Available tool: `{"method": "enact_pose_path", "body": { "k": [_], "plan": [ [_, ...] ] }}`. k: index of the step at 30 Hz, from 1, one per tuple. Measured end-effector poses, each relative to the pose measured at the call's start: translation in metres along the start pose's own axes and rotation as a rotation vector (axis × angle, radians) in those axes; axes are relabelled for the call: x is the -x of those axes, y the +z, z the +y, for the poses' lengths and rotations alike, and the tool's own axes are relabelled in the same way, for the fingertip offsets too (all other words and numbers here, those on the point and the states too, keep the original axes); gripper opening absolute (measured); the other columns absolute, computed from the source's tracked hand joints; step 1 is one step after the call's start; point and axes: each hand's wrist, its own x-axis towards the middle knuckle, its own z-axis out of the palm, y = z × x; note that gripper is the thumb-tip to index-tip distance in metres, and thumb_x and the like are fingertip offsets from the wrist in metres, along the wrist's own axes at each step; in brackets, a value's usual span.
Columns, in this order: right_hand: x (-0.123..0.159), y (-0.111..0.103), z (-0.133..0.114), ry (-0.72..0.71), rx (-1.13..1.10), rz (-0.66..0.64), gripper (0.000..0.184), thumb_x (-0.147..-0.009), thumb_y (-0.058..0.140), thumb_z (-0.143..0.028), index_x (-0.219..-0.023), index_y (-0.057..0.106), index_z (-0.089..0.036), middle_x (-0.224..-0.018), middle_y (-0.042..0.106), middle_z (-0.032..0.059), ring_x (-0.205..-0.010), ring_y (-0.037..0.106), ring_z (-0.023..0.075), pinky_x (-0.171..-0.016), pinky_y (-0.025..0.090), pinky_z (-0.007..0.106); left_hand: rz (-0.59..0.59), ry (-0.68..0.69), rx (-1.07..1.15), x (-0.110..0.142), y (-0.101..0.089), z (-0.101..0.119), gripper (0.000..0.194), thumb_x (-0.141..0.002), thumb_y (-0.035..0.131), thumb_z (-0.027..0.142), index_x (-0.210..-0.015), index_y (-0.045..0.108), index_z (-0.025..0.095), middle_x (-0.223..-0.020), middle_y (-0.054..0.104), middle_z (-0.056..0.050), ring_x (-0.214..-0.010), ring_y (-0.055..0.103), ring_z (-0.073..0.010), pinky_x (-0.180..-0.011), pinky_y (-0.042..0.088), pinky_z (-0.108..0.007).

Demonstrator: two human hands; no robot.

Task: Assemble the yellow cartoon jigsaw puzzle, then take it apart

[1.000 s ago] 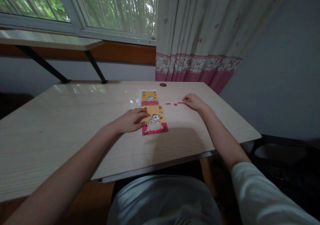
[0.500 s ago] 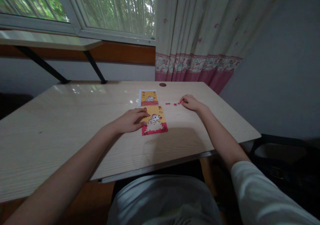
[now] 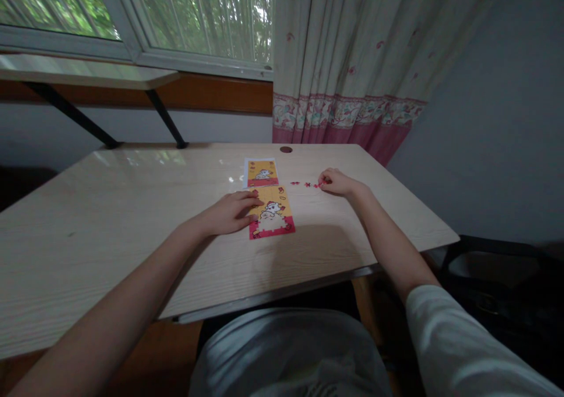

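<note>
A yellow and red jigsaw puzzle [image 3: 286,225] with cartoon white animals lies on the desk, with a jagged gap in its lower middle where bare desk shows. My left hand [image 3: 233,211] rests at its left edge, fingers apart and their tips on the puzzle. Right of it, my right hand [image 3: 335,182] is at the desk top, its fingers pinched on a small red puzzle piece [image 3: 326,181] partly hidden by the fingertips. Several loose red pieces [image 3: 308,184] lie in a row just left of that hand. Behind the puzzle is a picture card [image 3: 263,174] with a similar design.
The pale wooden desk [image 3: 132,221] has a round cable hole [image 3: 286,149] near its back edge. A raised shelf [image 3: 88,71] on black legs stands at the back left. Beyond are a window and a curtain [image 3: 343,62]; a dark chair [image 3: 489,279] is at the right.
My right hand has shifted very slightly among the red pieces, with its fingers still pinched. My left hand stays in place on the puzzle.
</note>
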Motion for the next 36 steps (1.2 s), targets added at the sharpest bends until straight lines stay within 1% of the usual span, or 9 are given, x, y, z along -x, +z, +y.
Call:
{"method": "enact_pose_path", "body": {
  "k": [3, 6, 11, 15, 19, 23, 28, 32, 36],
  "plan": [
    [0.002, -0.003, 0.000, 0.024, -0.071, -0.003, 0.012, -0.072, 0.057, -0.021, -0.081, 0.064, -0.016, -0.086, 0.061, 0.0069, -0.078, 0.053, 0.0160, -0.073, 0.041, 0.026, 0.008, 0.000, 0.018, 0.000, 0.000, 0.000, 0.039, -0.085, 0.048, 0.031, -0.121, 0.056, 0.016, -0.129, 0.051, -0.015, -0.119, 0.049, -0.0269, -0.100, 0.040, -0.045],
    [0.007, -0.008, 0.003, 0.083, -0.118, 0.045, 0.014, -0.073, 0.054, -0.019, -0.083, 0.063, -0.015, -0.084, 0.063, 0.0076, -0.075, 0.054, 0.0151, -0.069, 0.041, 0.025, 0.016, 0.009, 0.020, 0.000, 0.001, 0.000, 0.039, -0.085, 0.049, 0.031, -0.120, 0.056, 0.015, -0.128, 0.052, -0.016, -0.118, 0.050, -0.0272, -0.101, 0.040, -0.043],
    [0.018, -0.018, 0.020, 0.212, -0.164, 0.103, 0.019, -0.072, 0.049, -0.014, -0.086, 0.063, -0.014, -0.077, 0.065, 0.0064, -0.067, 0.054, 0.0137, -0.063, 0.039, 0.023, 0.022, 0.028, 0.026, -0.001, 0.001, 0.000, 0.040, -0.086, 0.048, 0.031, -0.119, 0.057, 0.013, -0.127, 0.052, -0.018, -0.117, 0.050, -0.0284, -0.100, 0.040, -0.044],
    [0.023, -0.020, 0.034, 0.251, -0.160, 0.112, 0.021, -0.072, 0.049, -0.013, -0.087, 0.064, -0.014, -0.077, 0.066, 0.0062, -0.065, 0.053, 0.0127, -0.060, 0.037, 0.022, 0.017, 0.013, 0.023, -0.001, 0.002, -0.001, 0.040, -0.085, 0.048, 0.032, -0.119, 0.057, 0.013, -0.127, 0.052, -0.017, -0.117, 0.050, -0.0283, -0.100, 0.040, -0.045],
    [0.025, -0.020, 0.042, 0.283, -0.131, 0.101, 0.022, -0.072, 0.050, -0.012, -0.088, 0.065, -0.014, -0.079, 0.067, 0.0065, -0.066, 0.054, 0.0129, -0.060, 0.038, 0.021, 0.014, 0.016, 0.018, 0.000, 0.002, -0.002, 0.041, -0.085, 0.047, 0.032, -0.120, 0.057, 0.012, -0.128, 0.051, -0.018, -0.118, 0.050, -0.0284, -0.100, 0.040, -0.044],
    [0.025, -0.020, 0.043, 0.293, -0.114, 0.101, 0.023, -0.072, 0.049, -0.012, -0.088, 0.066, -0.014, -0.082, 0.067, 0.0074, -0.068, 0.055, 0.0135, -0.062, 0.039, 0.021, 0.016, 0.021, 0.020, -0.001, 0.001, 0.000, 0.041, -0.086, 0.047, 0.032, -0.120, 0.057, 0.012, -0.126, 0.052, -0.018, -0.117, 0.050, -0.0283, -0.100, 0.040, -0.044],
    [0.025, -0.023, 0.038, 0.294, -0.106, 0.078, 0.024, -0.073, 0.048, -0.011, -0.089, 0.066, -0.014, -0.085, 0.068, 0.0076, -0.070, 0.056, 0.0135, -0.064, 0.040, 0.021, 0.018, 0.019, 0.034, -0.001, 0.001, 0.000, 0.040, -0.086, 0.048, 0.032, -0.120, 0.057, 0.013, -0.127, 0.052, -0.018, -0.118, 0.050, -0.0287, -0.100, 0.040, -0.044],
    [0.028, -0.027, 0.032, 0.337, -0.076, 0.070, 0.026, -0.073, 0.048, -0.009, -0.090, 0.067, -0.014, -0.085, 0.069, 0.0081, -0.070, 0.056, 0.0137, -0.063, 0.039, 0.021, 0.023, 0.006, 0.036, 0.000, 0.002, -0.001, 0.040, -0.085, 0.048, 0.032, -0.121, 0.057, 0.014, -0.128, 0.052, -0.017, -0.118, 0.050, -0.0288, -0.099, 0.040, -0.045],
    [0.031, -0.029, 0.030, 0.385, -0.065, 0.068, 0.027, -0.073, 0.048, -0.008, -0.090, 0.068, -0.013, -0.084, 0.069, 0.0080, -0.068, 0.056, 0.0132, -0.063, 0.039, 0.021, 0.018, -0.001, 0.031, 0.000, 0.002, -0.001, 0.041, -0.085, 0.049, 0.031, -0.120, 0.057, 0.013, -0.128, 0.052, -0.017, -0.118, 0.050, -0.0282, -0.100, 0.040, -0.043]
  ]
}}
